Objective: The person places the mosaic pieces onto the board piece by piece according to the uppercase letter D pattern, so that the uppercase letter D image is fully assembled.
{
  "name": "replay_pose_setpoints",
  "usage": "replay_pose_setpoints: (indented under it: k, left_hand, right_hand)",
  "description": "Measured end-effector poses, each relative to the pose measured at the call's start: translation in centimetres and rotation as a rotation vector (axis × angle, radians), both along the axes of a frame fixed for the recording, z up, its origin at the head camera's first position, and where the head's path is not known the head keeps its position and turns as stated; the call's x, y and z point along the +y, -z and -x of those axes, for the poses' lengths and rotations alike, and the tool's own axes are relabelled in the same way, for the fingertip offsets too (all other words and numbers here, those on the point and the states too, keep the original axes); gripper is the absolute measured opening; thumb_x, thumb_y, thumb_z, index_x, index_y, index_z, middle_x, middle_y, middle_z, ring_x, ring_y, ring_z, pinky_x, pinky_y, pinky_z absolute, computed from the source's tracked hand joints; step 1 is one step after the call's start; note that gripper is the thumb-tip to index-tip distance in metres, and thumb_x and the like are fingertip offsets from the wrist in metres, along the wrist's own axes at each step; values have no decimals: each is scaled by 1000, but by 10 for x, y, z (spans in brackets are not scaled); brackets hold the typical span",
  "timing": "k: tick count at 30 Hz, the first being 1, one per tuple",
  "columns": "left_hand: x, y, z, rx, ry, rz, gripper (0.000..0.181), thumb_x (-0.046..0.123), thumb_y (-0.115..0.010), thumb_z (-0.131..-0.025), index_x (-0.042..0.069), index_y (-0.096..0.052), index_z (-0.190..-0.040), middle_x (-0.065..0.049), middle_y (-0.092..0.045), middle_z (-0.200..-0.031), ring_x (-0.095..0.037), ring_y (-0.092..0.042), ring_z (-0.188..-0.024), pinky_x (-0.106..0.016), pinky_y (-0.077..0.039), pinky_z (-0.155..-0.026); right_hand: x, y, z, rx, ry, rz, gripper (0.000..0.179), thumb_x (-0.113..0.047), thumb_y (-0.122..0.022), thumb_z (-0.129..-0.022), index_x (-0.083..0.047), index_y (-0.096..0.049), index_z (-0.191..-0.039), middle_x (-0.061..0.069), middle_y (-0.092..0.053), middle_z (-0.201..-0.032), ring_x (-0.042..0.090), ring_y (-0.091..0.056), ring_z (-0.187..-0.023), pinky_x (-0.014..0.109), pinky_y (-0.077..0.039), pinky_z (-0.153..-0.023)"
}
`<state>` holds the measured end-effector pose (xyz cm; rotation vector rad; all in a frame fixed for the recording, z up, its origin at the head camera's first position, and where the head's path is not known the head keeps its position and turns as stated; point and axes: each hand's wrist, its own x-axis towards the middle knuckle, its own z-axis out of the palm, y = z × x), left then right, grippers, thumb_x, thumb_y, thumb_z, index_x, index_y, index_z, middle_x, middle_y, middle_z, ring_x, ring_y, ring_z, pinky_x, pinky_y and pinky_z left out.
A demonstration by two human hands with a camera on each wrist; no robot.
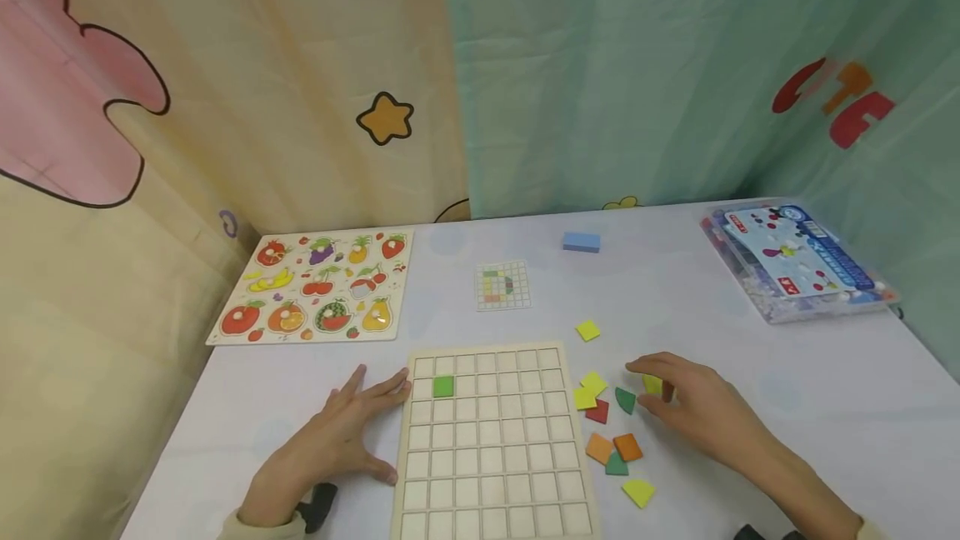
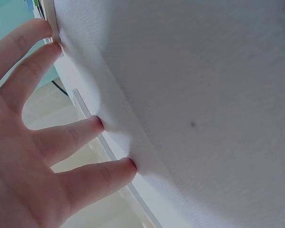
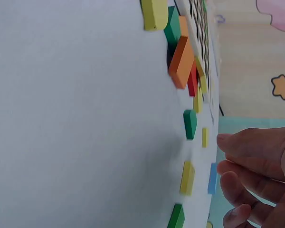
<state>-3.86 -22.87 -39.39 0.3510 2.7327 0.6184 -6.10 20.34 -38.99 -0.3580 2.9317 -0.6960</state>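
A wooden grid board lies in front of me, with one green square tile in its upper left part. My left hand spreads its fingers along the board's left edge, thumb and fingertips touching it. In the left wrist view several fingers rest on the white cloth. My right hand hovers right of the board, fingers loosely bent, with nothing seen between them. Beneath it is a yellow tile, partly hidden by the fingers. The right wrist view also has a green piece near that hand.
Beside the board's right edge lie loose yellow, red, orange and green pieces, among them a green quarter-round. Behind are a pattern card, a blue block, a fruit puzzle board and a clear plastic box. Curtains border the table.
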Motion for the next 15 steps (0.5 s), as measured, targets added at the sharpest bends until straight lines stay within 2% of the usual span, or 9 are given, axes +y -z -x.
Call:
replay_pose_setpoints:
  k: [6,10,15]
  left_hand:
    - [0,2,0,-8,-11,12,109,42,-94,-44,17,-53,-142,7,-35,-157,-47,-7,-146,-74,-12,-107]
    - [0,2,0,-7,-11,3,109,41,-94,-44,16,-54,-142,7,-36,-156,-48,-7,-146,-75,-11,-107]
    - [0,1,1,0,-2,1,109,42,-94,-45,16,-53,-142,7,-35,-157,-49,-7,-146,-75,-11,-106]
  right_hand:
    - [33,6,-6,-6,76,-23,44,-15,-81,-78,-12,-69,-120,1,-66,-106,12,-47,-68,22,-38,-51]
    - [49,7,-10,-18,109,-62,45,-19,-82,-77,-13,-70,-120,-1,-65,-100,14,-46,-68,24,-35,-49]
    - [60,7,-10,-67,151,-101,46,-26,-83,-77,-13,-71,-119,-4,-58,-80,16,-44,-65,27,-32,-49]
